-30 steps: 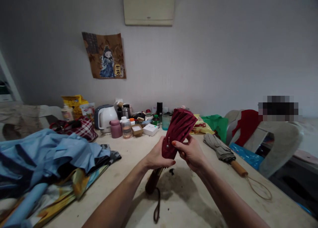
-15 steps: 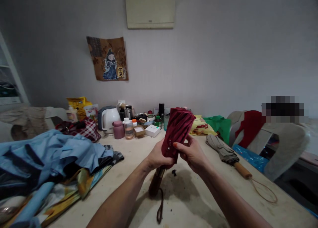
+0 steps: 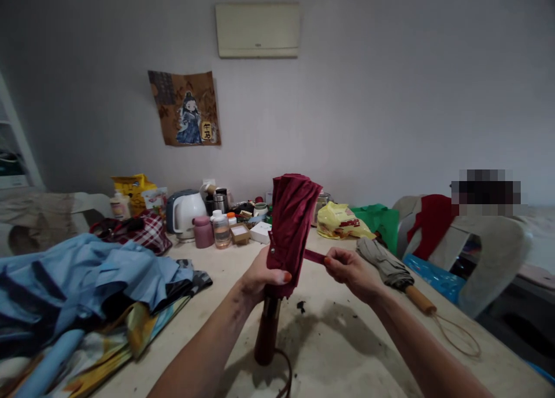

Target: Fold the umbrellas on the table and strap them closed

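Note:
A folded dark-red umbrella (image 3: pixel 295 224) stands nearly upright in front of me, its brown handle (image 3: pixel 266 334) pointing down with a cord loop hanging from it. My left hand (image 3: pixel 263 275) is wrapped round the lower part of the canopy, thumb across the front. Out to the right, my right hand (image 3: pixel 347 271) pinches the end of the umbrella's closure strap (image 3: pixel 315 257), which is stretched sideways from the canopy. A small metal snap shows on the canopy's left side.
Blue umbrella fabric (image 3: pixel 87 271) is heaped on the left of the table (image 3: pixel 191 352). A grey folded umbrella (image 3: pixel 381 265) with a wooden handle lies at right. Behind stand a kettle (image 3: pixel 191 213), jars, boxes and a yellow bag (image 3: pixel 340 221). A person's head is blurred at far right.
My right hand has moved right, away from the canopy, drawing the strap out. The umbrella has turned more upright and shifted slightly left in view, with my left hand still round it.

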{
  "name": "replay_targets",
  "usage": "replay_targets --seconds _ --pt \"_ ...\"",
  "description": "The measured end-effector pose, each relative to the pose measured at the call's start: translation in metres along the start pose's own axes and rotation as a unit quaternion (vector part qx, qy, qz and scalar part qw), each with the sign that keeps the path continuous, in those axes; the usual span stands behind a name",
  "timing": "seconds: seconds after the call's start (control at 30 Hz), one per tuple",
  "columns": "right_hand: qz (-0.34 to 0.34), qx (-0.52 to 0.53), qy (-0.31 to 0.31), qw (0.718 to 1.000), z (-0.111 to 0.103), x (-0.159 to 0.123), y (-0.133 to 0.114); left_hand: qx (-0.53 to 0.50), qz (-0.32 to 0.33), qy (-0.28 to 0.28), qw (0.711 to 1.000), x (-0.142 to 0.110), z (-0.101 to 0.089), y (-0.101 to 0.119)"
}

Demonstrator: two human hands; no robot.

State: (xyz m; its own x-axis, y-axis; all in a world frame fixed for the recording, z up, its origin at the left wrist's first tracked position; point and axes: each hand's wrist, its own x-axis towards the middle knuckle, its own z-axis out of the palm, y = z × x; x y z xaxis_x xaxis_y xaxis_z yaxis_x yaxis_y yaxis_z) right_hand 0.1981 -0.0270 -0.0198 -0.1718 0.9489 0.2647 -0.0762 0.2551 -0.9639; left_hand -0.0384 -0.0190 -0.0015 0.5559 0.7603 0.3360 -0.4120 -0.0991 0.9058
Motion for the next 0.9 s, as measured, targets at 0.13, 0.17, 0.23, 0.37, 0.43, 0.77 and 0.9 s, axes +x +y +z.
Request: replay_targets --seconds 0.13,0.17,0.23,0.37,0.43,0.77,0.9 --pt "-0.044 0.097 0.046 0.993 0.013 0.005 -0.011 0.125 0.007 0.051 0.991 0.007 0.01 -0.011" --pt "-0.048 0.119 0.054 0.99 0.02 0.007 -0.014 0.168 0.005 0.064 0.984 0.008 0.014 -0.016" --pt "-0.048 0.122 0.083 0.988 0.034 0.012 -0.02 0.268 0.009 0.101 0.958 0.009 0.023 -0.026" --pt "-0.063 0.089 0.143 0.984 0.055 0.016 -0.027 0.436 0.037 0.17 0.883 0.003 0.036 -0.039" --pt "-0.092 0.098 0.161 0.978 0.06 0.013 -0.03 0.425 0.043 0.148 0.892 0.002 0.036 -0.039" --pt "-0.123 0.086 0.111 0.982 0.064 0.005 -0.038 0.032 -0.038 -0.045 0.998 0.004 0.021 -0.024" --pt "-0.066 0.128 0.044 0.989 0.041 0.01 -0.03 -0.008 -0.04 -0.047 0.998 0.0 0.021 -0.021"
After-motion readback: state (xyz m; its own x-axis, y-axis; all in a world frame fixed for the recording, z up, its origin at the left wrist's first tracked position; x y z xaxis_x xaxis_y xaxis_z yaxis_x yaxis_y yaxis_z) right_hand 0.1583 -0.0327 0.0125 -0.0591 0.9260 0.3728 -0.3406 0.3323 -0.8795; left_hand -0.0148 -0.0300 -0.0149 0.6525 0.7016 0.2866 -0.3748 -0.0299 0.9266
